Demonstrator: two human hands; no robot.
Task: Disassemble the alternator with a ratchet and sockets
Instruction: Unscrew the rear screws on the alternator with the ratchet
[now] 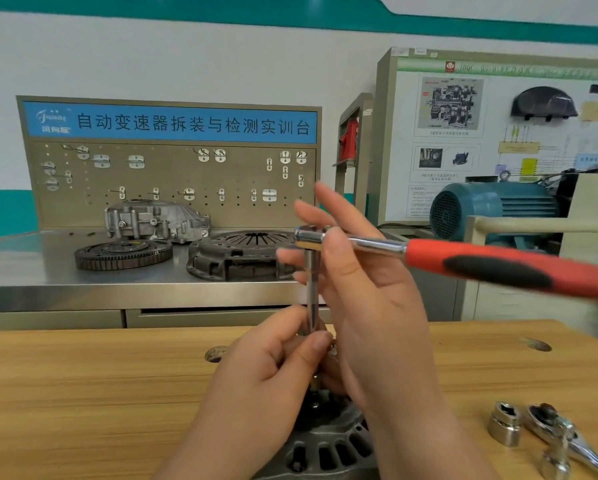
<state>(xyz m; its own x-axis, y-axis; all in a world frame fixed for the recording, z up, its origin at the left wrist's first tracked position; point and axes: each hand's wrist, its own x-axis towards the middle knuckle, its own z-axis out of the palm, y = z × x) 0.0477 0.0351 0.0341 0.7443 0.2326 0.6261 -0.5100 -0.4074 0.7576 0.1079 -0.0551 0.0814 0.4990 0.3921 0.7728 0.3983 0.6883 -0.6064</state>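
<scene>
The wooden table (83,393) carries the alternator (328,441) at its near edge, directly under both hands, vented face up. The extension bar (312,289) rises straight from it, so the working axis is vertical. The ratchet (481,265) sits on top, its red handle level and pointing to the person's right. The left hand (266,372) is lower and nearer the alternator, pinching the bar's foot. The right hand (366,292) is spread with straight fingers against the ratchet head, gripping nothing. A loose socket (505,424) lies to the right.
</scene>
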